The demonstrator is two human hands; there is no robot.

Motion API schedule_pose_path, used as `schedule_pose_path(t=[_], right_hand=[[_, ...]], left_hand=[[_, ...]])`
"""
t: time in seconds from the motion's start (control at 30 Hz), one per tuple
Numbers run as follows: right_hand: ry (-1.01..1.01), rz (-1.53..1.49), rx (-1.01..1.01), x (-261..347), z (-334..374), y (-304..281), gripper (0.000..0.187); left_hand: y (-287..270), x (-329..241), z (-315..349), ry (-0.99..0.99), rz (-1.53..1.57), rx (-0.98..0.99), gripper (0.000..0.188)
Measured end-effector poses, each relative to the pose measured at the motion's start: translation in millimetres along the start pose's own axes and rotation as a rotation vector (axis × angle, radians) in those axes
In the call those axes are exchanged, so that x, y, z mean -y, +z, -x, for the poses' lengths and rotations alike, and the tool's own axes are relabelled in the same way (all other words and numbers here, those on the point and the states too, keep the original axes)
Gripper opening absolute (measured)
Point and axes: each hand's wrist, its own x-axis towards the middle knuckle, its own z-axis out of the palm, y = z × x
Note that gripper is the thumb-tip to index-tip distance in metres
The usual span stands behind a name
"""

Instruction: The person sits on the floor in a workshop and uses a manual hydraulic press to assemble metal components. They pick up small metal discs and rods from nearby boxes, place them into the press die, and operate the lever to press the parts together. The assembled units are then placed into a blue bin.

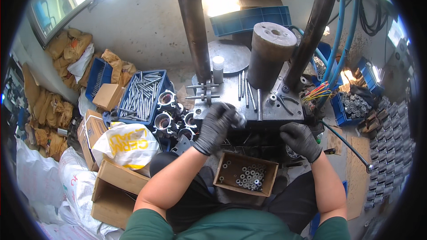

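Note:
My left hand (215,126), in a dark grey glove, is closed at the front edge of the metal press table (231,91). A blurred shiny metal part (239,119) shows at its fingertips; its kind cannot be made out. My right hand (302,140), gloved alike, hangs past the table's front right corner with its fingers curled; what they hold, if anything, is hidden. On the table lie several metal shafts (249,90), with one thicker rod (259,105) at the front edge. Pliers (284,104) rest at the right beside a small bearing (272,98).
A thick steel cylinder (272,55) stands between the press columns. Below my hands sits a cardboard box (224,182) of small bearings. At left are a blue crate (163,90) of shafts and several ring-shaped motor housings (163,121). A ball-ended lever (351,149) juts out at right.

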Motion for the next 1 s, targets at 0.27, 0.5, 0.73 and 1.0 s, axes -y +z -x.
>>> schedule_pose_path(t=[0.27,0.5,0.73,1.0], right_hand=[[-0.069,0.042,0.073,-0.7,-13.4,20.3,0.020],[-0.024,0.054,0.116,-5.6,-16.5,24.2,0.020],[0.013,0.021,-0.089,-29.4,-29.0,28.1,0.020],[0.038,0.251,-0.371,-51.1,-59.6,42.9,0.030]], left_hand=[[-89.6,-26.1,-101.3,-0.099,0.160,-0.537,0.020],[-122.8,-9.2,-130.3,-0.199,0.150,-0.439,0.020],[-130.4,9.9,-144.8,-0.131,0.166,-0.549,0.026],[-98.1,-23.5,-122.5,-0.113,0.002,-0.912,0.022]])
